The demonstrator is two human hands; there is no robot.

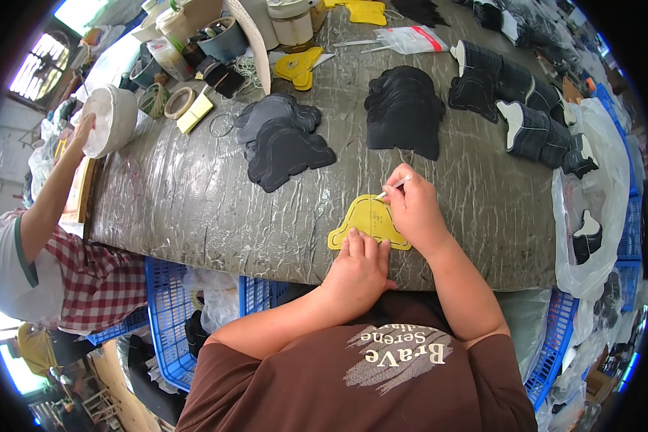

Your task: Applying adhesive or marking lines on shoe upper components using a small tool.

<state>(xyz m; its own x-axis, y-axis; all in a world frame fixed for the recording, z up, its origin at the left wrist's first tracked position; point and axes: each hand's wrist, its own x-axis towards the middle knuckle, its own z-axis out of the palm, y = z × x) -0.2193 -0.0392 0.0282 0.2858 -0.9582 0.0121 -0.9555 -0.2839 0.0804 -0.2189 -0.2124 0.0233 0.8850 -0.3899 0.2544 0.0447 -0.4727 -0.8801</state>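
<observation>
A yellow template (373, 211), curved on top with slots along its edge, lies near the front edge of the table, right before me. My left hand (360, 261) rests on its lower part, fingers stretched out and pressing down. In my right hand (415, 209) a thin white marking pen (396, 187) is pinched, its tip at the template's upper right edge. Whatever lies beneath the template is hidden. Beyond it is a fanned stack of black cut pieces (405, 111). Farther left, more black pieces (289, 153) with pale outlines overlap.
Bundled black pieces with white lining (529, 129) stand at the right, by a clear plastic bag (594, 187). Another yellow template (299, 66), a tape roll (179, 103) and tubs (223, 42) sit farther back. At left, a co-worker's hand touches a white bucket (111, 121). Blue crates (167, 317) flank me.
</observation>
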